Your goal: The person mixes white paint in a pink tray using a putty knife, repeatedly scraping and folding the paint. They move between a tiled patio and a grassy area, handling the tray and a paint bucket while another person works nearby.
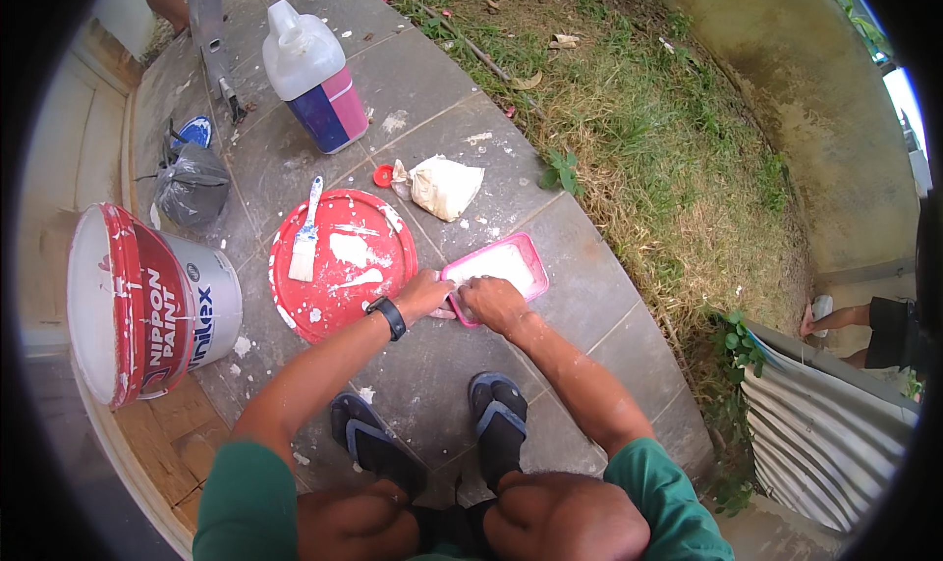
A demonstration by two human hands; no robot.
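A small pink plastic tray (533,258) with white material inside is on the grey tiles in front of me. My left hand (424,295), a dark watch on its wrist, grips the tray's near left edge, with fingers low against its side. My right hand (492,302) is closed over the tray's near side; what its fingers hold, if anything, is hidden. Left of the tray lies a round red lid (388,235) spotted with white paint. Across the lid rests a paintbrush (306,235) with pale bristles. Beyond the tray sits a crumpled whitish bag (447,187) beside a small red cap (383,176).
At the left a large red and white paint bucket (211,301) lies tipped over. Behind it are a tied dark plastic bag (192,186) and a ladder foot (228,99). A translucent jug (319,80) stands farther off. Grass (648,168) borders the tiles; another person's leg (847,317) shows far right.
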